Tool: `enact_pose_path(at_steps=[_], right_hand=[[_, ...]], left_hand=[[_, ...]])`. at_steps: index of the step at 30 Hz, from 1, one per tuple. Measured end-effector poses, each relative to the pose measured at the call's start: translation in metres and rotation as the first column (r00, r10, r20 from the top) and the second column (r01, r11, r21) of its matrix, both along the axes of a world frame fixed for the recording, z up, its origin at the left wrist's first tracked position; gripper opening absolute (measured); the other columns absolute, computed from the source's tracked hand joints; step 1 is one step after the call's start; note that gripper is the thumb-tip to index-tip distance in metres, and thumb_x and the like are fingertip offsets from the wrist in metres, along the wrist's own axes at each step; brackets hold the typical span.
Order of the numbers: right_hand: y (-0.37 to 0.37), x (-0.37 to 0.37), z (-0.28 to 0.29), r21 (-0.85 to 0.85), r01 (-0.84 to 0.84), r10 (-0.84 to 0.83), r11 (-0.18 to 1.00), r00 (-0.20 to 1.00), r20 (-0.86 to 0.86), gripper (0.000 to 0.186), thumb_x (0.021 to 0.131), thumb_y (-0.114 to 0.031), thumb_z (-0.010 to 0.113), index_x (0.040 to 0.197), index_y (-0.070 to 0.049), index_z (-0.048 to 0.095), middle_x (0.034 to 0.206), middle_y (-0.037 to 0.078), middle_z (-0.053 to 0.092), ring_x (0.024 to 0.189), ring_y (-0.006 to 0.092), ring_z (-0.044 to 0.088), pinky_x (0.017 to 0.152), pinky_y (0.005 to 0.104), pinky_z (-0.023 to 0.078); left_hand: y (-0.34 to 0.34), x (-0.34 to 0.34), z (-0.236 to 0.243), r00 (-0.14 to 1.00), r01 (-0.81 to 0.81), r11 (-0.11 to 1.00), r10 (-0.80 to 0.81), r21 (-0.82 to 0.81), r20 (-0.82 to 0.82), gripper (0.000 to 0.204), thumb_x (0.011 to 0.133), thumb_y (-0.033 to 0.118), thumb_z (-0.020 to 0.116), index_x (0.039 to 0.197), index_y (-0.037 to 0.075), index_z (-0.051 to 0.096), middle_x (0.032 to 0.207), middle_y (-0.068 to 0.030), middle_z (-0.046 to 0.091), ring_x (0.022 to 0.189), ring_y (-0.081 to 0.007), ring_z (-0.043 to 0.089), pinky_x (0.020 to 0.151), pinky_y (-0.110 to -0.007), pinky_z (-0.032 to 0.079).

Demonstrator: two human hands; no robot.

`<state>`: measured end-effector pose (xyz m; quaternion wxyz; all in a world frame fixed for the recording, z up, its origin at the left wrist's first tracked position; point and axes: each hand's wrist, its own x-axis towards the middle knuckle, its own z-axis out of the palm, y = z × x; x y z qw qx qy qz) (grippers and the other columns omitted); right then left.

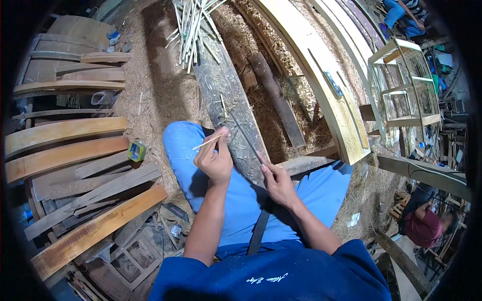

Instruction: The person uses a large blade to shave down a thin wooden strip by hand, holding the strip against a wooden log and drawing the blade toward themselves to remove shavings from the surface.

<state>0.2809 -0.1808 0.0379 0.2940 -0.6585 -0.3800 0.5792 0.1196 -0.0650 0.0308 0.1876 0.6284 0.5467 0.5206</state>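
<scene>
My left hand [216,161] is closed in a pinch on a thin pale wooden stick [203,143], whose end juts out to the left. My right hand [279,184] wraps round the lower end of a knife with a long, narrow dark blade [245,134]. The blade points up and left over a worn grey plank [221,75] strewn with curled shavings. Its tip lies near my left fingertips; contact between blade and stick cannot be made out. Below my right hand runs a dark strip [258,232], perhaps the knife's handle. More thin sticks [193,30] are heaped on the plank's far end.
Pale thick boards [301,55] lie to the right, with a blue-handled tool [333,84] on top. Beyond them stands a wooden birdcage [407,85]. Stacked planks [65,133] and a yellow-green tape measure [136,151] are at left. Another person [424,223] sits at the right.
</scene>
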Motion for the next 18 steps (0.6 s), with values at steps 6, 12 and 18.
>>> enact_pose_path(at_steps=[6, 12, 18], right_hand=[[-0.003, -0.006, -0.015, 0.158, 0.025, -0.026, 0.987, 1.000, -0.001, 0.044, 0.114, -0.021, 0.051, 0.156, -0.011, 0.053, 0.067, -0.002, 0.046, 0.064, 0.0071, 0.045, 0.059, 0.0311, 0.043], [-0.002, -0.009, -0.004, 0.224, 0.017, -0.034, 0.974, 0.997, 0.072, 0.041, 0.111, -0.022, 0.054, 0.151, -0.017, 0.059, 0.091, 0.028, 0.070, 0.068, 0.0233, 0.063, 0.077, 0.0391, 0.054], [-0.011, -0.011, -0.004, 0.331, 0.029, -0.051, 0.943, 0.997, 0.058, 0.042, 0.112, -0.021, 0.054, 0.154, -0.014, 0.057, 0.067, 0.004, 0.050, 0.065, 0.0095, 0.043, 0.061, 0.0325, 0.044]], left_hand=[[0.004, -0.003, 0.004, 0.996, -0.046, 0.998, 0.049, -0.046, 0.075, 0.009, 0.095, -0.009, 0.072, 0.101, -0.009, 0.079, 0.097, -0.0173, 0.079, 0.084, -0.0217, 0.078, 0.077, -0.033, 0.065], [0.005, 0.001, 0.011, 0.997, -0.039, 0.999, 0.039, -0.012, 0.061, 0.008, 0.096, -0.008, 0.072, 0.101, -0.010, 0.079, 0.095, -0.0157, 0.079, 0.083, -0.0195, 0.076, 0.078, -0.031, 0.065], [0.004, -0.001, 0.002, 0.999, -0.033, 0.999, 0.034, -0.009, 0.034, 0.009, 0.095, -0.007, 0.074, 0.102, -0.009, 0.079, 0.095, -0.0155, 0.080, 0.083, -0.0198, 0.078, 0.078, -0.031, 0.064]])
